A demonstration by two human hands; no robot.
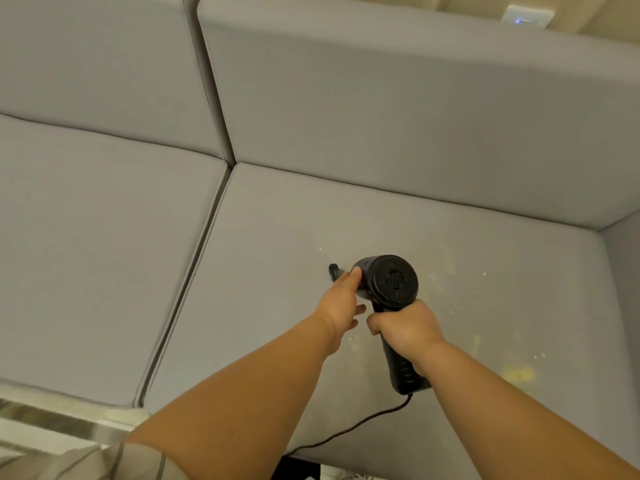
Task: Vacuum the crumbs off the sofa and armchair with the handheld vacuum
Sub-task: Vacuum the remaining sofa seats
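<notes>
Right hand (405,329) wrapped tight round handle of black handheld vacuum (389,282), nozzle down on grey sofa (277,220) seat cushion. Left hand (341,299) steadies vacuum body, fingers seemingly loose, partly hidden. Pale crumbs (517,374) scattered right of vacuum.

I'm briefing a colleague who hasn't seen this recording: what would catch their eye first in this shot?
First, the black handheld vacuum in the middle of the right seat cushion of the grey sofa. The right hand grips its handle, and the left hand steadies the front of the body, beside the nozzle. Next, the pale crumbs and yellowish smudges scattered on that cushion right of the vacuum, and the black cord trailing over the front edge.
</notes>
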